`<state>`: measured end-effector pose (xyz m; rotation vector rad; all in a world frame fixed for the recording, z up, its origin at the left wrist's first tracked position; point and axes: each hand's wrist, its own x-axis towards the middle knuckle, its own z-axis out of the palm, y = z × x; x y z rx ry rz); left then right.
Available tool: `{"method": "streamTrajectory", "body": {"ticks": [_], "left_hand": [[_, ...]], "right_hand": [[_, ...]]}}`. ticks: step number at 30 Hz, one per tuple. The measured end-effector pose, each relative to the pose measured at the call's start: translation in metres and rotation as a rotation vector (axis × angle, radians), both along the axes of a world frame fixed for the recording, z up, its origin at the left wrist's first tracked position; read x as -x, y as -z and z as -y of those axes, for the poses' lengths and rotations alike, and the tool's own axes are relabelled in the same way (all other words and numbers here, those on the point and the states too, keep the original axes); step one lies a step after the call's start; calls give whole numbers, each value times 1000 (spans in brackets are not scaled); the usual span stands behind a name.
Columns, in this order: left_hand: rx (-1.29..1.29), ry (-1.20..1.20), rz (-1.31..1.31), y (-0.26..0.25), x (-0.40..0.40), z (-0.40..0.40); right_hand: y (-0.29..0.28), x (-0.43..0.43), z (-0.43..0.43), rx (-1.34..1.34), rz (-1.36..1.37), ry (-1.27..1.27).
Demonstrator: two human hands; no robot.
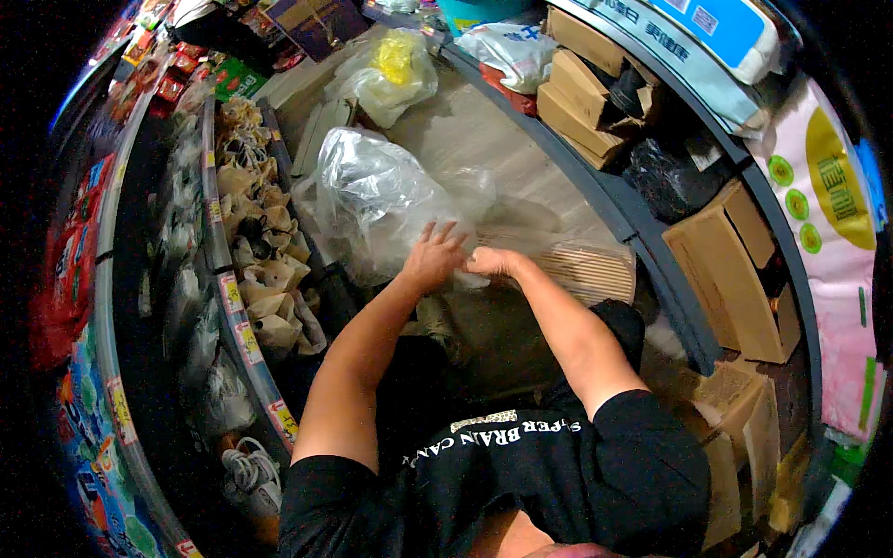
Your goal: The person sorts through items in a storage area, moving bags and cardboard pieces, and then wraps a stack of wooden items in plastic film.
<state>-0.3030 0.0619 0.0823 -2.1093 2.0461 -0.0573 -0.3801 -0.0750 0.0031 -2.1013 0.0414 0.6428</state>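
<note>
A large clear plastic bag (377,181) lies puffed up and crumpled on the floor before me. My left hand (434,258) is over its near end, fingers spread and slightly blurred, palm down. Close beside it, my right hand (494,262) is closed in a fist on the gathered near edge of the bag. Some thin film spreads to the right, over or against a tan ribbed slatted item (589,268). I cannot tell what the bag contains.
Another clear bag with a yellow bag (394,59) sits farther off. Shelving with beige bagged goods (261,209) runs along the left. Open cardboard boxes (725,272), a white plastic bag (509,56) and a dark bag (670,174) occupy the right shelf, behind a grey edge (593,181).
</note>
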Motion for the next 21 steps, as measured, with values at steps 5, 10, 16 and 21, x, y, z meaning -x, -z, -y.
{"method": "streamTrajectory", "body": {"ticks": [5,10,16,21], "left_hand": [[-336,-419,-294,1,-13,29],[-14,-1106,-1116,12,-13,35],[1073,-1042,-3012,73,56,55],[1518,-782,-3196,84,101,59]], "right_hand": [[7,11,8,-336,254,627],[3,43,-1,-347,219,1427],[-7,104,-55,-1061,74,1302],[-12,134,-65,-1577,156,854]]}}
